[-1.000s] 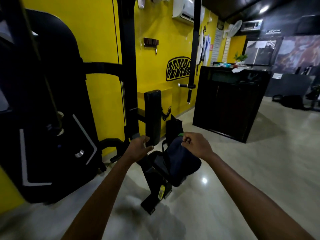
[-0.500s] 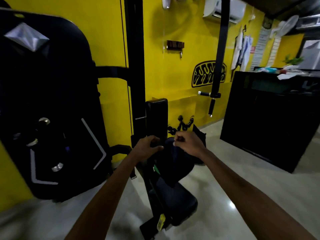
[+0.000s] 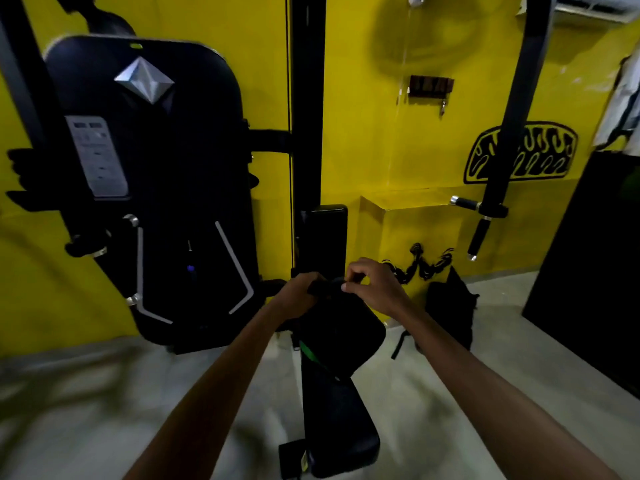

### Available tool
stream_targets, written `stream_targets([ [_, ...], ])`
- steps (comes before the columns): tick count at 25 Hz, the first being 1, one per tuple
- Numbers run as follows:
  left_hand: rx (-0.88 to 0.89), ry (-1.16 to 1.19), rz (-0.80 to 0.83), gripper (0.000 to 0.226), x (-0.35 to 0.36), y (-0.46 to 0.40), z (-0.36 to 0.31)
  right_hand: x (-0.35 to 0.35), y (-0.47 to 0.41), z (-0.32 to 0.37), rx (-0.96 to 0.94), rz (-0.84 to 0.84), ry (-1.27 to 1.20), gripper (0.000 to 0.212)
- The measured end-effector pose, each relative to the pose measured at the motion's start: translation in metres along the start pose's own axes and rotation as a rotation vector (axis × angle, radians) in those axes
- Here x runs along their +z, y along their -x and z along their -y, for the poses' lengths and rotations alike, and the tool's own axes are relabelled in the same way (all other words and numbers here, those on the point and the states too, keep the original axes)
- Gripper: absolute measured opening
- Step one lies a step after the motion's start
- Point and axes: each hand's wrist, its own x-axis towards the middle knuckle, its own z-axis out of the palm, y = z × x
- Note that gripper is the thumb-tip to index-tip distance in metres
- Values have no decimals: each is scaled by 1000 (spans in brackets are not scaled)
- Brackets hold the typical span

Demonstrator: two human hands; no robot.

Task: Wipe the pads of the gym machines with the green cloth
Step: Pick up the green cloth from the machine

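A dark bag hangs over the machine's black seat pad, in front of the upright back pad. My left hand grips the bag's top left edge. My right hand pinches the bag's top with thumb and fingers curled. A strip of green shows at the bag's lower left; I cannot tell whether it is the green cloth. Both pads are bare where visible.
The black weight-stack cover stands at the left against the yellow wall. A black backpack sits on the floor right of the seat. A hanging handle and a black counter are at the right.
Both hands have lifted the dark bag off the seat pad and up toward the back pad. The view has moved closer to the machine.
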Motion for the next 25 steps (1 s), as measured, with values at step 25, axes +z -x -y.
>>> stream_targets([
  [25,-312,95,-339,19,-87,20,-26,-54,-34,10,267,-94,-163,35],
])
